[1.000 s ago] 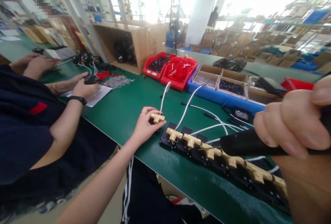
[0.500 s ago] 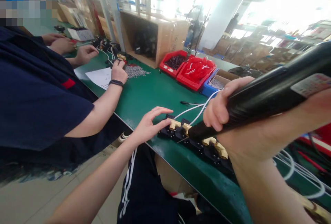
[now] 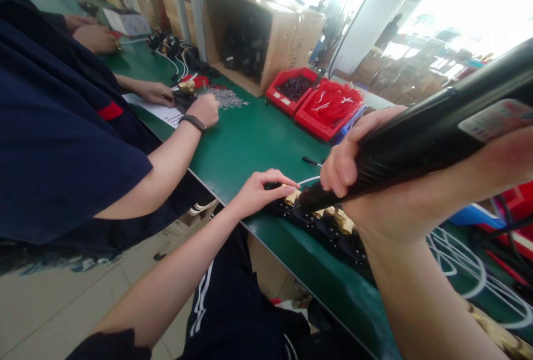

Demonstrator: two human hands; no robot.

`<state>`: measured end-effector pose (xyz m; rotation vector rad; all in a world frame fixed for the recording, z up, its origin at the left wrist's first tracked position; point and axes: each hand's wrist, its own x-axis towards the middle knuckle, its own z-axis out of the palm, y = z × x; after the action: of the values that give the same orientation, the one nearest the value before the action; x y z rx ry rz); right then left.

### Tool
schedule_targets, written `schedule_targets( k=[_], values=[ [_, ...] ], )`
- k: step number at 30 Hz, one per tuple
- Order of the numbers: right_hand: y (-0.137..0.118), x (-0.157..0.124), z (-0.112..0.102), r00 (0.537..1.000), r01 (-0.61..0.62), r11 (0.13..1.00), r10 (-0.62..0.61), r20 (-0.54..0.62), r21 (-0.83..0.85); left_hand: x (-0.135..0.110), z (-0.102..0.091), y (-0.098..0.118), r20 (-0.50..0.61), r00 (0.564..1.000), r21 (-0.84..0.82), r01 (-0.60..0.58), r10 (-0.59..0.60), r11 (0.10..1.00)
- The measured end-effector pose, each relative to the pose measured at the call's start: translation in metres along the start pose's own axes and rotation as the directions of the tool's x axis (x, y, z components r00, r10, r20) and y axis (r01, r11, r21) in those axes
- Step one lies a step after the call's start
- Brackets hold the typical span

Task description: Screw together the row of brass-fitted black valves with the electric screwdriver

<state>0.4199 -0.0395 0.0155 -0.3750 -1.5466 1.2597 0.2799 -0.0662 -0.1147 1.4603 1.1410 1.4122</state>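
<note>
My right hand is wrapped round a thick black electric screwdriver with a pale label. Its thin bit points down left, over a row of black mounts carrying brass fittings. My left hand is at the far end of the row, thumb and forefinger brought together beside a brass fitting. What lies between those fingertips is too small to tell. A white cable runs out just behind them. The screwdriver and my right hand hide part of the row.
Red bins of small parts stand at the back, beside a cardboard box of black pieces. On the left a co-worker's hands handle a part near a pile of screws. Coiled white cables lie at right.
My left thumb and forefinger have closed from apart to together by the brass fitting. The screwdriver is still in my right hand. The co-worker's two hands have come together over the part. The view has shifted.
</note>
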Motion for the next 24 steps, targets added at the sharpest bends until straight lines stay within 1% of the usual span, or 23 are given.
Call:
schedule_targets(
  k=[3,6,12,14,16,18,21,24],
  values=[
    [-0.001,0.000,0.001,0.999,0.033,0.999,-0.032,0.025,-0.015,0.000,0.000,-0.003,-0.005,1.000,-0.023,-0.021,0.021,1.000],
    [-0.002,-0.001,0.003,0.999,0.036,0.999,-0.035,0.031,-0.029,0.000,0.001,-0.003,-0.009,0.999,-0.038,-0.031,0.031,0.999],
    [0.003,-0.003,-0.001,0.999,0.032,0.998,-0.034,-0.032,-0.054,0.000,0.001,-0.003,0.001,0.999,-0.043,-0.035,0.035,0.998],
    [0.005,-0.001,-0.004,0.999,0.039,0.998,-0.040,-0.019,-0.056,0.001,-0.001,-0.003,0.025,0.999,-0.050,-0.037,0.039,0.998],
    [0.006,0.002,-0.004,0.998,0.055,0.997,-0.053,0.030,-0.061,0.003,-0.002,-0.002,0.053,0.997,-0.056,-0.048,0.051,0.997],
    [0.004,0.005,-0.002,0.998,0.029,0.997,-0.025,0.062,-0.068,0.004,-0.003,-0.002,0.066,0.996,-0.058,-0.062,0.066,0.996],
    [0.001,0.007,0.006,0.996,-0.053,0.995,0.059,0.071,-0.079,0.004,-0.003,-0.003,0.057,0.995,-0.064,-0.079,0.083,0.995],
    [0.002,0.006,0.010,0.992,-0.049,0.992,0.061,0.107,-0.113,0.004,-0.001,-0.004,0.046,0.994,-0.084,-0.092,0.096,0.992]
  ],
)
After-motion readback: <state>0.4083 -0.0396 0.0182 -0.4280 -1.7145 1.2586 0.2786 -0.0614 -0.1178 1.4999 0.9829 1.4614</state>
